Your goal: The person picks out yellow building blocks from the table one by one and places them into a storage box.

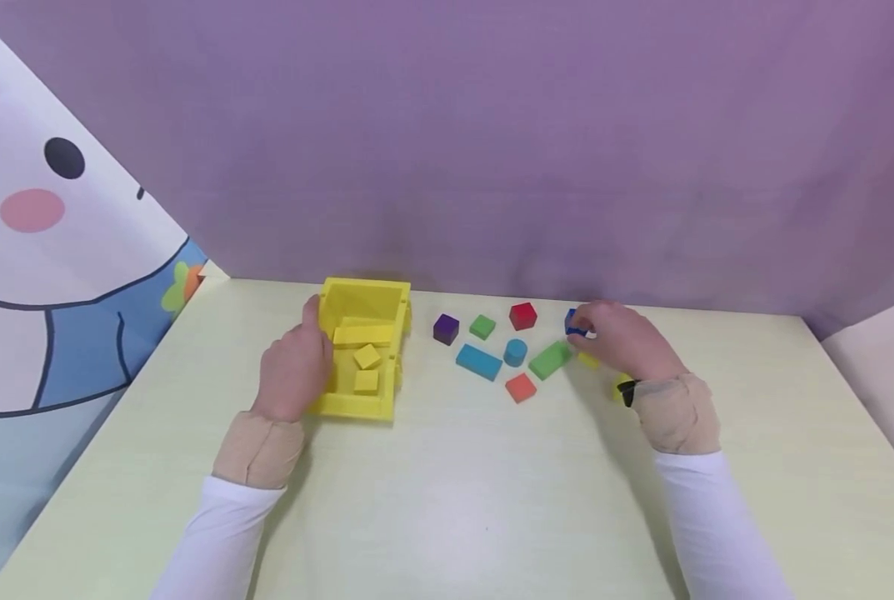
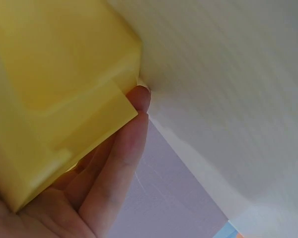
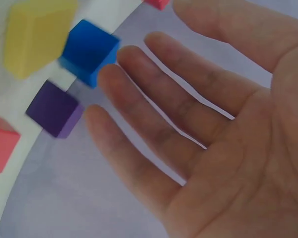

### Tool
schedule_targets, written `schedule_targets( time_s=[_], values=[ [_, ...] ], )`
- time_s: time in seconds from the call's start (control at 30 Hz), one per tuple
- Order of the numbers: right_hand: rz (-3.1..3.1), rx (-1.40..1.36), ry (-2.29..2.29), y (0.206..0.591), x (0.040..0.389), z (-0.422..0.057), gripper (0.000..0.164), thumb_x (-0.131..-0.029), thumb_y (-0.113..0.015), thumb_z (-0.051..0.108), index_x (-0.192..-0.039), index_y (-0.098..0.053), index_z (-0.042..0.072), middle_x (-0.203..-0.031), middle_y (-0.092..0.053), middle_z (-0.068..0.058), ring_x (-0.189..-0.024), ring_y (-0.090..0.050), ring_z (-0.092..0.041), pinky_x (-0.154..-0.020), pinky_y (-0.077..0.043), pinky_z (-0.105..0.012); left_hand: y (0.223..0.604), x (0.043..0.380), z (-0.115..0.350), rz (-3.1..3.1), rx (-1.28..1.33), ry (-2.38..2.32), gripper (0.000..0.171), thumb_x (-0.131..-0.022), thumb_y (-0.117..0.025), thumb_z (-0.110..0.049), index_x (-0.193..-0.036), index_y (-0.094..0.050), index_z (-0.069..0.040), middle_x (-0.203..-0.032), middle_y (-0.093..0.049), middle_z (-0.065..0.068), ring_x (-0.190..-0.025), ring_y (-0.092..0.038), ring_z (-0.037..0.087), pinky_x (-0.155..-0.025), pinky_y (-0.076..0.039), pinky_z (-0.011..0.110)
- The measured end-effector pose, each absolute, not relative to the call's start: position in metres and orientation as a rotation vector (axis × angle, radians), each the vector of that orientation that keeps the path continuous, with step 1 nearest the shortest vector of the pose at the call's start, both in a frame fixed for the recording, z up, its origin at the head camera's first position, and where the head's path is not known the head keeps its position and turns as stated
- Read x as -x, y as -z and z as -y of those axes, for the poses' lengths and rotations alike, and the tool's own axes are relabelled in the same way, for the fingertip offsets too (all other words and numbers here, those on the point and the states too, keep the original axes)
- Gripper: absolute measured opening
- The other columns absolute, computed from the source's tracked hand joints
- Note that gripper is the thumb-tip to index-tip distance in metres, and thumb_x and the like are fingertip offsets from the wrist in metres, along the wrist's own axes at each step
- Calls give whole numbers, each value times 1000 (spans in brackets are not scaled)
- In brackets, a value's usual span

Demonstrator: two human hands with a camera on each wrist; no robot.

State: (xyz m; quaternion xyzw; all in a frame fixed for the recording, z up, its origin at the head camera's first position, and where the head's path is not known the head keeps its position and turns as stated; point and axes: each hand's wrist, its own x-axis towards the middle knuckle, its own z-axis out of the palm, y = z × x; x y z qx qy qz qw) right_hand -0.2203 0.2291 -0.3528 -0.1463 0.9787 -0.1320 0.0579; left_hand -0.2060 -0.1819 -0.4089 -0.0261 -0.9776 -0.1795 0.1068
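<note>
The left hand (image 1: 297,371) grips a yellow bin (image 1: 352,407) containing yellow blocks (image 1: 367,357); the right hand (image 1: 621,337), loosely spread and empty, is near a blue block (image 1: 571,318).

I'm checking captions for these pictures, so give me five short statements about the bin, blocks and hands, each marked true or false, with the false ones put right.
1. The left hand holds the yellow bin. True.
2. Everything visible inside the bin is red. False: yellow blocks show there.
3. The purple cube lies between the bin and the small green block. True.
4. The fingers of the right hand are clenched in a fist. False: the right wrist view shows them extended.
5. The right hand is close to the dark blue block. True.
</note>
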Motion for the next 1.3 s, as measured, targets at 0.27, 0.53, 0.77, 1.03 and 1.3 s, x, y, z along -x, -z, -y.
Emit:
schedule_targets(
  time_s=[0.27,0.53,0.77,1.03,1.3],
  values=[
    [-2849,274,360,356,224,-236,29,-84,-62,24,-107,-62,5,-101,-60,-10,-81,-54,-24,-77,-46,-41,409,206,184,2868,78,532,52,-91,-32,-16,-140,-22,-3,-67,-53,17,-48,-48,31,-43,-38,45],
    [-2798,296,349,362,225,-241,29,-80,-67,16,-108,-63,8,-105,-61,-10,-87,-53,-27,-79,-44,-44,407,206,184,2868,77,536,52,-92,-32,-16,-141,-22,-3,-66,-53,17,-48,-48,31,-43,-38,45],
    [-2799,291,350,364,225,-244,27,-80,-66,14,-106,-63,9,-107,-60,-13,-90,-51,-30,-80,-44,-44,409,207,183,2848,85,530,52,-91,-33,-16,-140,-24,-3,-64,-52,16,-47,-47,31,-43,-38,44],
    [-2868,327,359,358,223,-246,24,-82,-64,13,-105,-65,8,-103,-60,-11,-93,-54,-30,-84,-43,-46,409,206,183,2842,84,524,52,-91,-33,-16,-140,-24,-3,-61,-50,14,-45,-45,29,-41,-37,43],
    [-2930,413,373,347,219,-237,25,-80,-66,12,-104,-66,7,-96,-59,-9,-86,-52,-26,-79,-45,-42,409,205,182,2837,104,517,51,-90,-34,-15,-138,-25,-2,-61,-49,14,-45,-45,29,-41,-37,43]
  ],
)
